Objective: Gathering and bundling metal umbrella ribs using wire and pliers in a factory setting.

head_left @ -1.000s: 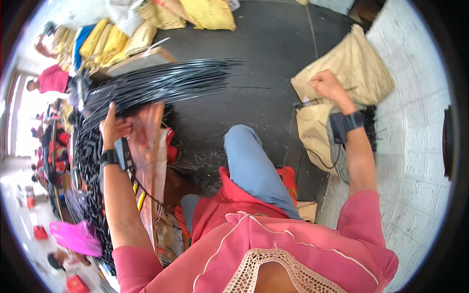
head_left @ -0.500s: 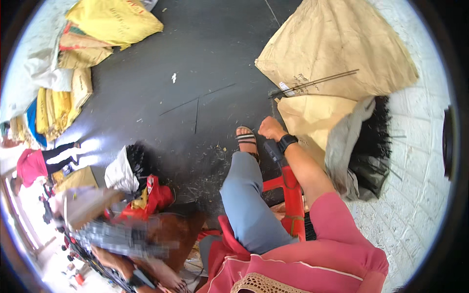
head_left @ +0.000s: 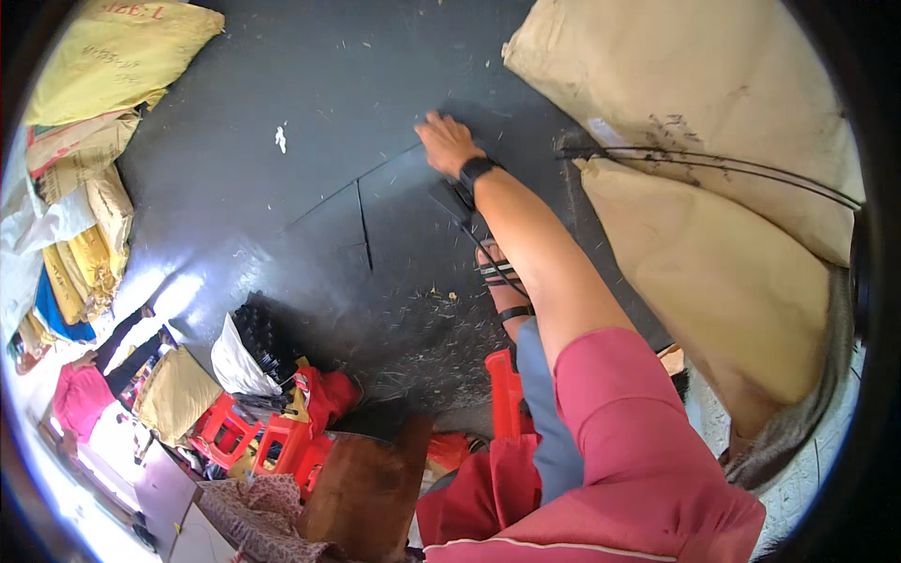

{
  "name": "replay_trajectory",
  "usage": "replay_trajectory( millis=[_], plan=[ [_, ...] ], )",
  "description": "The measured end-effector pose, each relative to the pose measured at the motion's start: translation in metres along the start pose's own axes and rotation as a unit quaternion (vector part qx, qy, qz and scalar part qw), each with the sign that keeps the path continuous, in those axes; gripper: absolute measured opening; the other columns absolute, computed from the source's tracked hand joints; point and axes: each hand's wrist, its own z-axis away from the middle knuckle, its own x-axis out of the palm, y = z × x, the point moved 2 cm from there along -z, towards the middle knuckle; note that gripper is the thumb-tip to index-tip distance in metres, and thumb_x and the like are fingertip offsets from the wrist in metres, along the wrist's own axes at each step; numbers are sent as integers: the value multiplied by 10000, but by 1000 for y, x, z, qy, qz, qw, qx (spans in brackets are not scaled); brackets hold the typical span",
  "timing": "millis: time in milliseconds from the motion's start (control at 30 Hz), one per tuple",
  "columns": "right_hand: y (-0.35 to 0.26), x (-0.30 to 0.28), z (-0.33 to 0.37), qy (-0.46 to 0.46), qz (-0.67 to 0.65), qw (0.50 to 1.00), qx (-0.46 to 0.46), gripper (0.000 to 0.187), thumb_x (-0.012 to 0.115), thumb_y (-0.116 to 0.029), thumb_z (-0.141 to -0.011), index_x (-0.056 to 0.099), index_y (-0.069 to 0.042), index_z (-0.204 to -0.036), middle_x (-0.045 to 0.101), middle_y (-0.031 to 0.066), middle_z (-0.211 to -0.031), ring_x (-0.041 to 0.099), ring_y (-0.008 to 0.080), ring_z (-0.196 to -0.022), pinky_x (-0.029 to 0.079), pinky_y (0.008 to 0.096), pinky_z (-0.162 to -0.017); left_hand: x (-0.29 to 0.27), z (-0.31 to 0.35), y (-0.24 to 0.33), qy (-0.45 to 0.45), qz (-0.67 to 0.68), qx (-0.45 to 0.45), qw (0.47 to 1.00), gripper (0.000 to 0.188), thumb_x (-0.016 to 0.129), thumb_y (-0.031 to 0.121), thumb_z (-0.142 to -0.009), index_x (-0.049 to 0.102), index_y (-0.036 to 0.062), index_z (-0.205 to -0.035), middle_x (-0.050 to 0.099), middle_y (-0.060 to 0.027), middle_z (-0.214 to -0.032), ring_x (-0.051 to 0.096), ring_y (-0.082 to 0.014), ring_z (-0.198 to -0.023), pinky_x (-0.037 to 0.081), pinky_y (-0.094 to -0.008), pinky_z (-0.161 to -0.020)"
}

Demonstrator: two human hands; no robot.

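One hand shows, the right hand (head_left: 449,143), stretched low over the dark floor (head_left: 282,56) with its fingers at the far right end of a long thin black rod (head_left: 343,188); whether they close on it I cannot tell, since the hand covers that end. The left hand is out of view. A shorter black rod (head_left: 364,225) runs from the long one toward the near side. The long rod's left end fades into the floor.

At far right, a big tan sack (head_left: 713,75) is cut off by the picture's border, its contents hidden. Dark rods (head_left: 732,161) lie across it, their right ends lost at the rim. To the near left, a white sack (head_left: 242,357) holds a black bristly mass (head_left: 258,328), hard to make out, beside red stools (head_left: 282,439). At far left, a yellow sack (head_left: 122,61) hides its contents.
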Motion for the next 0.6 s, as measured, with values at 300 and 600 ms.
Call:
replay_trajectory(
  millis=[300,600],
  plan=[
    [18,16,18,-10,140,990,5,162,588,-76,-841,680,-14,-959,582,151,-1089,581,316,-1037,555,404,-789,-5,-18,0,-2,-21,33,999,447,473,238,-954,509,-49,-1295,546,-254,-1275,559,-365,-1139,434,-410,-986],
    [-2,-48,192,-194,-366,909,-28,177,685,-113,-717,642,34,-805,662,164,-740,656,268,-638,511,374,-547,24,-1,-55,31,-9,94,995,460,472,252,-957,500,-45,-1307,545,-254,-1276,561,-367,-1136,436,-414,-983]
  ],
)
